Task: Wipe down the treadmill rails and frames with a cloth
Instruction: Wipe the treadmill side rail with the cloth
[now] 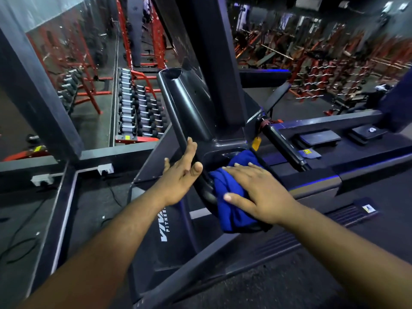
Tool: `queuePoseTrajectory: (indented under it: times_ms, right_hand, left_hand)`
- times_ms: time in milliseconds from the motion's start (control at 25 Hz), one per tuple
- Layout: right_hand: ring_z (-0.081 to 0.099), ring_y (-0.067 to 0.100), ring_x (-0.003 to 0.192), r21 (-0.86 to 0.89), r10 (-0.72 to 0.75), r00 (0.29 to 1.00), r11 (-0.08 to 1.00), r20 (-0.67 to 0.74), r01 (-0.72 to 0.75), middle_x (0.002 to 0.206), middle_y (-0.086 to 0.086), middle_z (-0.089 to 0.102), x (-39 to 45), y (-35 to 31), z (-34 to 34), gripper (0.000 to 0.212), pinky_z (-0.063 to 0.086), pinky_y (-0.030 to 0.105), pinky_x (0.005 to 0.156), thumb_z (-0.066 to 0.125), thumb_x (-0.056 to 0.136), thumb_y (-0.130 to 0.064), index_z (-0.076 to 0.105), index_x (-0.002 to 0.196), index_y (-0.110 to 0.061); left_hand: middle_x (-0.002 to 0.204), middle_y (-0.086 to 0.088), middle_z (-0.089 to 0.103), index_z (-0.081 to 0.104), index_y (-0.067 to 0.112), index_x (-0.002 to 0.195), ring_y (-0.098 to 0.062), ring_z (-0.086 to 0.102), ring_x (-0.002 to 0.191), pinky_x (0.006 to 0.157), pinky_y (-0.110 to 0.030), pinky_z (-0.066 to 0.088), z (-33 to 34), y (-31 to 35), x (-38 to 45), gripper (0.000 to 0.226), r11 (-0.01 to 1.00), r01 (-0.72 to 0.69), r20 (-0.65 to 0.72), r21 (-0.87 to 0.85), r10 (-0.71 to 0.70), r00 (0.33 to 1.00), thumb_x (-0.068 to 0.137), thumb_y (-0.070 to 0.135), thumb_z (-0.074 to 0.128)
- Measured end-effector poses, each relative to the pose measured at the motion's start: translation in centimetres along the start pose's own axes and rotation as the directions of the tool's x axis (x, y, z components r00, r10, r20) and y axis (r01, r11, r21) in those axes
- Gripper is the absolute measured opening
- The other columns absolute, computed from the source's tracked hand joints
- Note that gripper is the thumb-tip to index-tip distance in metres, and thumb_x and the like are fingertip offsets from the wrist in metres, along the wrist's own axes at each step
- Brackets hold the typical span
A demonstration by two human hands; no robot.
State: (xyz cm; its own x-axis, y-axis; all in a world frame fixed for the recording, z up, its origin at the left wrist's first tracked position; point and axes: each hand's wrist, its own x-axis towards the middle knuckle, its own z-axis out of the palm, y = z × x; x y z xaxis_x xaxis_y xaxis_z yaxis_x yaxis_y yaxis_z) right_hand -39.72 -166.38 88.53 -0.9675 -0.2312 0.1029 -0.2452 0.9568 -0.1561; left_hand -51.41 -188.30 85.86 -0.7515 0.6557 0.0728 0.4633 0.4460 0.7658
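Observation:
A dark treadmill upright [209, 85] rises from its base in the middle of the head view, with a curved black handrail [185, 103] running down its left side. A blue cloth [234, 210] lies bunched against the foot of the upright and the rail's lower bend. My right hand [256, 192] presses flat on the cloth with straight fingers. My left hand [181, 175] is spread with straight fingers against the handrail's left side, holding nothing. The cloth's far part is tucked behind the frame.
The treadmill's motor cover [169, 237] with white lettering sits below my left arm, and the ribbed side rail [334, 221] runs right. A glass barrier with a dark frame [44, 103] stands left. Dumbbell racks [138, 112] and red gym machines [334, 70] lie beyond.

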Motion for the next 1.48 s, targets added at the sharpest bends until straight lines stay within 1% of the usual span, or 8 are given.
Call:
queuePoseTrajectory:
  times_ms: [160, 320, 520, 800, 960, 1120, 1400, 1480]
  right_hand:
    - [0.054, 0.023, 0.114, -0.214, 0.198, 0.979, 0.955, -0.053, -0.205, 0.111, -0.002, 0.064, 2.0, -2.4, 0.5, 0.061, 0.035, 0.037, 0.093, 0.024, 0.092, -0.072, 0.060, 0.102, -0.025]
    - [0.061, 0.030, 0.087, -0.080, 0.299, 0.954, 0.951, -0.018, -0.299, 0.082, 0.005, 0.064, 6.3, -5.2, 0.7, 0.052, 0.038, 0.038, 0.072, 0.034, 0.095, -0.065, 0.042, 0.066, -0.023]
    - [0.045, 0.015, 0.135, -0.061, -0.176, 0.983, 0.982, 0.044, 0.178, 0.141, -0.001, 0.054, -0.2, 4.8, -1.4, 0.064, 0.033, 0.044, 0.113, 0.048, 0.091, -0.063, 0.051, 0.139, -0.020]
    - [-0.007, 0.015, 0.153, -0.022, 0.319, 0.940, 0.948, 0.120, -0.319, 0.166, -0.002, -0.002, 4.3, 3.0, -0.8, 0.073, 0.001, 0.040, 0.124, 0.035, 0.097, -0.062, 0.017, 0.157, -0.024]
    - [0.020, 0.019, 0.150, -0.038, 0.335, 0.941, 0.942, 0.051, -0.333, 0.161, 0.003, 0.030, 2.7, -3.3, 0.9, 0.086, 0.010, 0.043, 0.123, 0.017, 0.088, -0.079, 0.036, 0.151, -0.024]
    - [0.059, 0.026, 0.107, -0.148, 0.397, 0.895, 0.891, -0.203, -0.429, 0.110, 0.003, 0.067, 4.1, -7.8, 2.4, 0.058, 0.036, 0.043, 0.102, 0.027, 0.095, -0.065, 0.060, 0.111, -0.020]
    - [0.044, 0.012, 0.138, -0.081, 0.153, 0.956, 0.981, -0.250, -0.178, 0.148, -0.007, 0.050, -0.1, -5.6, 2.9, 0.059, 0.027, 0.043, 0.116, 0.041, 0.094, -0.055, 0.048, 0.144, -0.025]
    - [0.025, 0.011, 0.149, -0.025, 0.320, 0.929, 0.944, -0.184, -0.330, 0.158, -0.009, 0.033, 0.0, -3.4, 2.0, 0.061, 0.010, 0.051, 0.122, 0.035, 0.095, -0.058, 0.039, 0.150, -0.032]
  left_hand:
    - [0.159, 0.030, 0.006, -0.017, 0.035, 0.154, 0.043, 0.007, 0.112, 0.122, -0.047, -0.010, -1.1, -0.5, 0.2, 0.120, 0.998, -0.027, 0.045, -0.051, 0.029, 0.999, 0.056, 0.102, 0.002]
    - [0.159, 0.029, 0.012, -0.018, 0.039, 0.153, 0.021, 0.013, 0.132, 0.122, -0.047, -0.004, -1.6, -0.7, 0.3, 0.117, 0.998, -0.031, 0.075, -0.061, 0.036, 0.997, 0.056, 0.101, 0.002]
    - [0.158, 0.032, 0.010, -0.019, 0.038, 0.153, 0.042, 0.008, 0.115, 0.122, -0.050, -0.006, -1.8, -1.2, 0.3, 0.116, 0.999, -0.049, 0.089, -0.022, 0.050, 0.995, 0.058, 0.101, 0.002]
    - [0.159, 0.031, 0.003, -0.019, 0.035, 0.153, 0.005, 0.004, 0.146, 0.122, -0.055, -0.006, -0.5, -0.9, 0.4, 0.115, 0.997, -0.050, 0.017, 0.058, 0.050, 0.999, 0.061, 0.100, 0.001]
    - [0.157, 0.036, -0.004, -0.013, 0.036, 0.155, 0.009, -0.001, 0.143, 0.121, -0.055, -0.007, -0.6, -1.1, 0.6, 0.114, 0.987, -0.043, 0.007, 0.156, 0.043, 0.999, 0.061, 0.100, 0.000]
    - [0.159, 0.030, 0.009, -0.016, 0.037, 0.154, 0.009, 0.004, 0.143, 0.122, -0.052, -0.006, -1.2, -1.1, 0.8, 0.114, 0.991, -0.042, 0.029, 0.131, 0.038, 0.999, 0.060, 0.100, -0.002]
    - [0.160, 0.025, 0.014, -0.020, 0.036, 0.152, 0.002, 0.007, 0.147, 0.120, -0.052, -0.012, -4.4, -3.3, 2.1, 0.108, 0.924, -0.238, 0.201, 0.299, 0.183, 0.962, 0.064, 0.097, -0.005]
    - [0.164, 0.016, 0.003, -0.026, 0.038, 0.149, -0.001, 0.000, 0.150, 0.118, -0.052, -0.019, -5.6, -4.4, 2.9, 0.103, 0.860, -0.331, 0.296, 0.388, 0.224, 0.928, 0.067, 0.096, -0.004]
